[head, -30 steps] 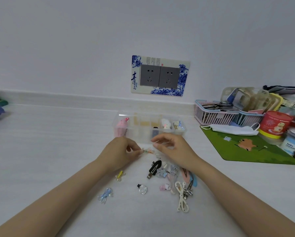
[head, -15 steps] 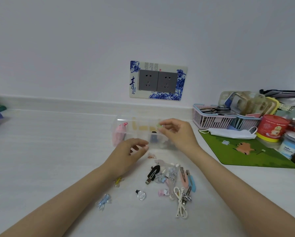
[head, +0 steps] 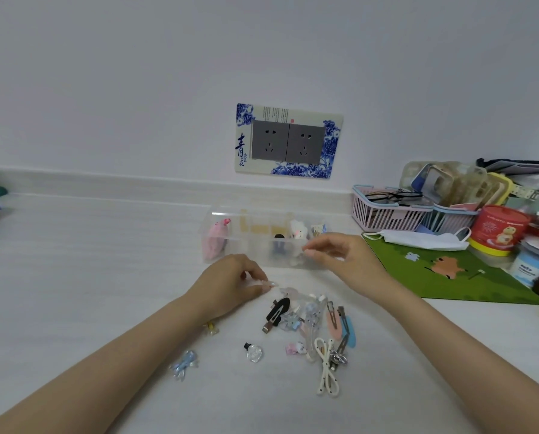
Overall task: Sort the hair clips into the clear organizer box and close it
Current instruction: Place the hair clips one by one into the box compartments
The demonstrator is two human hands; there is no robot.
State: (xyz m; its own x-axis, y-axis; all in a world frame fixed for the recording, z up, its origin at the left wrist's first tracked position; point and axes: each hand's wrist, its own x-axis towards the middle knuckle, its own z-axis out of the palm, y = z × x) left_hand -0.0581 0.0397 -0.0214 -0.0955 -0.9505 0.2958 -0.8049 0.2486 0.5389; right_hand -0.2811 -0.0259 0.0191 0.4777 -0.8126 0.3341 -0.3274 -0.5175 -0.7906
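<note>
In the head view the left hand [head: 230, 285] pinches a small pale clip [head: 267, 285], with the clear organizer box [head: 252, 249] just beyond its fingertips. The right hand [head: 340, 260] hovers at the box's front wall, and I cannot tell if it holds anything. Best to lift the clip clear over that wall and drop it among matching ones.

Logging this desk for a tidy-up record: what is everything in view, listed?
organizer box: one, clear, near wall, few clips inside
loose hair clips: about a dozen, mixed colours, table before box
socket plate: one, grey, blue-white frame, wall
baskets: two, pink and bluish, right
face mask: one, white, mat's far edge
mat: one, green, right
tub: one, red, far right
jar: one, white-blue, far right
left hand: pinches small pale clip at table
right hand: over box, hold unclear
</note>
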